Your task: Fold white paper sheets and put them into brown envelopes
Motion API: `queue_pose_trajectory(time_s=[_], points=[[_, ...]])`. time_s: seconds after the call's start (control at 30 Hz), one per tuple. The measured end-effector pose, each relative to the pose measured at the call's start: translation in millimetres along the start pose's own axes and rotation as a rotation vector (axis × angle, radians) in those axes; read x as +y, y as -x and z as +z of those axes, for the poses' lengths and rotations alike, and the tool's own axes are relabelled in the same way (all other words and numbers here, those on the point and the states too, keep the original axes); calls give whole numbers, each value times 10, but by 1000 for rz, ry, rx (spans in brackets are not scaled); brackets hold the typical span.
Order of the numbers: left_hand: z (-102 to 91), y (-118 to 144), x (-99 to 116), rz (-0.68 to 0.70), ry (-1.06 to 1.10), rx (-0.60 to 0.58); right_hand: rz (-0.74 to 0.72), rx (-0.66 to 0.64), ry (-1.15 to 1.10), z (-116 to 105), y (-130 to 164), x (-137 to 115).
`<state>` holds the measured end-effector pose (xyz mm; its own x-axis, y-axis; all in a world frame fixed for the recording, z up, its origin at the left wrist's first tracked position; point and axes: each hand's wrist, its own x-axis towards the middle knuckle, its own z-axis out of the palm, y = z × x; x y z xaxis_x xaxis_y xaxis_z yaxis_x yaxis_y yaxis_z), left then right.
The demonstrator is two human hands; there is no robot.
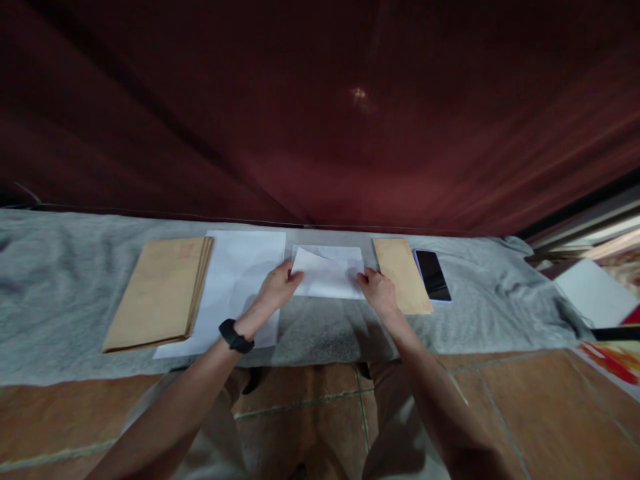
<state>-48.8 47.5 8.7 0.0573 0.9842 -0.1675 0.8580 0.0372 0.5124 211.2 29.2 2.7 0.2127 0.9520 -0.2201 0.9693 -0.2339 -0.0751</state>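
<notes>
A folded sheet of white paper (pixel 327 275) lies over the grey cloth in front of me, one flap slightly raised along its upper edge. My left hand (pixel 279 285) pinches its left end between thumb and fingers; a black band circles that wrist. At the opposite end, my right hand (pixel 378 288) grips the paper with thumb and fingers closed. Just beyond my right hand lies a brown envelope (pixel 406 277). To the left, flat white sheets (pixel 245 267) reach close to my left hand.
A stack of large brown envelopes (pixel 155 290) overlaps the white sheets. A dark-screened phone (pixel 433 275) rests right of the single envelope. Grey cloth (pixel 490 293) covers the surface, with a dark red panel (pixel 320 133) rising behind. Tiled floor (pixel 300 427) shows below the front edge.
</notes>
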Motion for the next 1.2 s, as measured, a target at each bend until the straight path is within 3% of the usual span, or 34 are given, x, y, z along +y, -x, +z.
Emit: queue_pose_trajectory(time_s=[0.13, 0.57, 0.87, 1.03, 1.2], points=[[20, -4, -31, 7, 24, -13, -4, 8, -21, -7, -9, -6], [-10, 104, 221, -74, -356, -8, 4, 0, -26, -45, -45, -41], [54, 223, 280, -22, -420, 51, 21, -11, -46, -22, -100, -47], [17, 191, 291, -57, -423, 42, 22, 25, -86, -10, -132, -35], [-2, 146, 268, -55, -390, 40, 10, -28, -161, -21, -201, 13]])
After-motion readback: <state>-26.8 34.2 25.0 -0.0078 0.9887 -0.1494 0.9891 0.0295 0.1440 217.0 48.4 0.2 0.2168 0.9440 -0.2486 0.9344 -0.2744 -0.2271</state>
